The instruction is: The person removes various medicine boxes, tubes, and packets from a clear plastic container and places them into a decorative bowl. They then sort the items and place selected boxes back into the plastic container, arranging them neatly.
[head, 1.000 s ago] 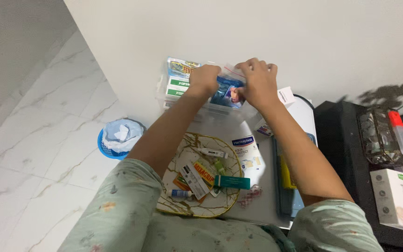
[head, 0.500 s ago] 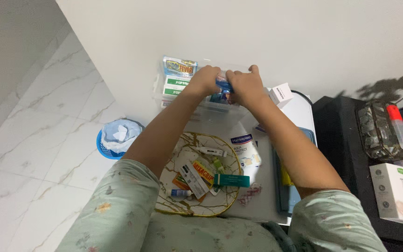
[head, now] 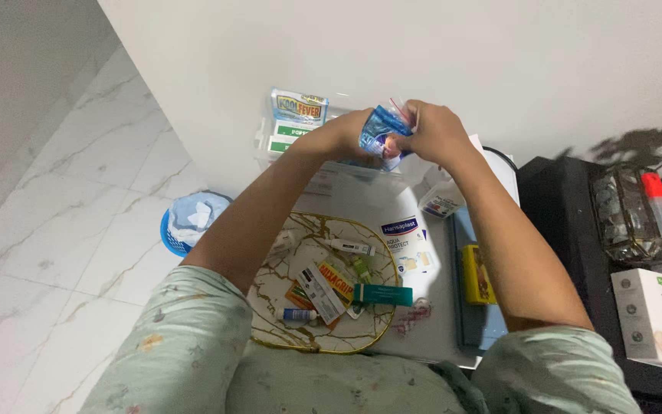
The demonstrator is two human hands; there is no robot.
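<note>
Head cam view, only one I've got: both my hands are up near the wall, close together, and clamped on the same thing. My left hand [head: 344, 132] and right hand [head: 430, 132] are pinching a small blue packet in a clear zip bag [head: 383, 135] between them, fingers closed on it from either side. The bag is lifted, hanging just above the clear plastic box [head: 323, 175] that sits against the wall. In that box, on the left, a few flat cartons [head: 294, 123] stand on edge, blue and yellow one on top, green and white ones below

Closer to me on the little table there's a round marbled tray with a gold rim [head: 270, 295]. Lying in it: a white pen-shaped thing [head: 349, 248], a small white tube with a blue cap [head: 296, 314], a teal box [head: 382, 295] and an orange and yellow packet [head: 336, 284]. Just right of the tray is a white plaster pack [head: 408, 247], and further right a yellow box [head: 477, 274]

Down on the floor to the left, a blue bin with a white liner [head: 191, 222]. Far right on the dark unit, a white carton [head: 657, 317]
</note>
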